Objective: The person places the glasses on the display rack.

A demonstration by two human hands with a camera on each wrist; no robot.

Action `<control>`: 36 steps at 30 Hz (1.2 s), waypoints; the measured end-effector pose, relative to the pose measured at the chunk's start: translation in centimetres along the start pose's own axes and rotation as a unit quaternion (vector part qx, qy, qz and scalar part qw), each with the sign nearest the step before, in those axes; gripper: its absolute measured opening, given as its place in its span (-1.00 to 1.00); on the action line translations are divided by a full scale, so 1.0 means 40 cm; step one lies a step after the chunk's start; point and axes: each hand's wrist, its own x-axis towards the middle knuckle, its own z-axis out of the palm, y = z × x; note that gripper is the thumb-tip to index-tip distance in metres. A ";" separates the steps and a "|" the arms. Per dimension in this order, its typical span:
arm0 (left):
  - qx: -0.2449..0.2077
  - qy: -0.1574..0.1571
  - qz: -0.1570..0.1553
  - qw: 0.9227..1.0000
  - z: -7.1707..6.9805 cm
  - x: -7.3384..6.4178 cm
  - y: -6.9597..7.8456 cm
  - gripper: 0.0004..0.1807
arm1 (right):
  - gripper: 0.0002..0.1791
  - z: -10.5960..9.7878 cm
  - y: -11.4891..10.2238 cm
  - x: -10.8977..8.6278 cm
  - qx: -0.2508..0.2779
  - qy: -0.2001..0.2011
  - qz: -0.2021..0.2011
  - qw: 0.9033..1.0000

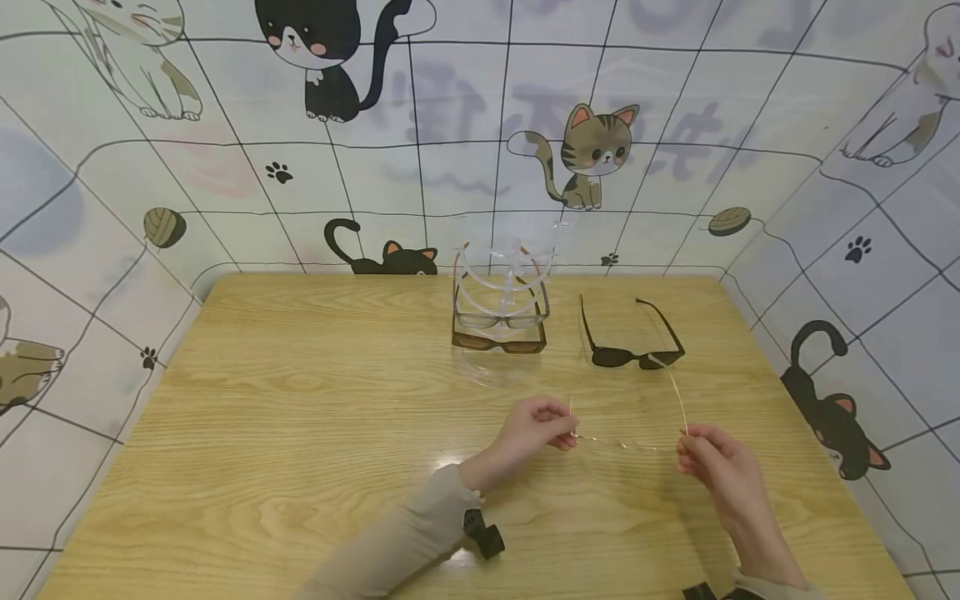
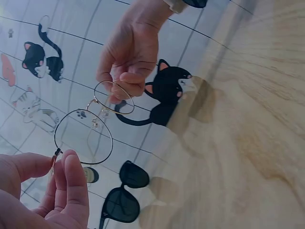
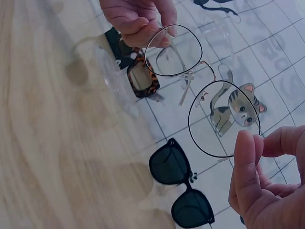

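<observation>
Round wire-rimmed glasses (image 1: pixel 625 445) are held up over the table between both hands, temples pointing away. My left hand (image 1: pixel 528 429) pinches the frame at its left hinge corner. At the opposite corner, my right hand (image 1: pixel 723 475) pinches the other hinge end between thumb and fingers. In the left wrist view the thin dark lens rim (image 2: pixel 112 138) and gold bridge show. Black sunglasses (image 1: pixel 637 358) lie beyond the right hand, temples unfolded toward the back; one temple of the wire glasses overlaps them in the head view.
A clear display stand (image 1: pixel 507 287) rises near the table's back edge, bearing brown-framed sunglasses (image 1: pixel 498 344) and pale-framed glasses (image 1: pixel 487 321) above them. Cat-print cloth (image 1: pixel 465 100) walls the wooden table (image 1: pixel 285 400) at the back and sides.
</observation>
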 end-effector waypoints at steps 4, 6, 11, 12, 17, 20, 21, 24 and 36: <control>-0.014 -0.004 -0.003 1.000 -0.016 -0.005 0.032 -0.89 | -0.78 0.028 -0.035 -0.001 0.011 -0.018 -0.014 1.000; -0.016 -0.003 -0.002 1.000 -0.022 -0.011 0.053 -0.88 | -0.78 0.036 -0.045 0.002 0.019 -0.029 -0.024 0.999; -0.018 0.004 -0.001 1.000 -0.033 -0.024 0.098 -0.87 | -0.78 0.057 -0.072 0.008 0.052 -0.061 -0.041 0.996; -0.018 0.003 0.002 1.000 -0.036 -0.026 0.105 -0.87 | -0.78 0.061 -0.078 0.010 0.057 -0.065 -0.043 0.995; -0.025 -0.005 0.016 1.000 -0.048 -0.043 0.144 -0.87 | -0.78 0.080 -0.107 0.018 0.066 -0.089 -0.053 0.992; -0.037 -0.001 0.025 0.999 -0.054 -0.051 0.166 -0.87 | -0.77 0.091 -0.126 0.025 0.067 -0.104 -0.061 0.991; -0.040 0.001 0.028 0.999 -0.056 -0.054 0.172 -0.87 | -0.77 0.095 -0.132 0.028 0.068 -0.108 -0.062 0.990; -0.044 0.013 0.036 0.998 -0.064 -0.060 0.189 -0.86 | -0.79 0.107 -0.147 0.036 0.068 -0.120 -0.062 0.989; -0.038 0.028 0.084 0.995 -0.100 -0.088 0.239 -0.89 | -0.83 0.161 -0.197 0.058 0.077 -0.150 -0.052 0.984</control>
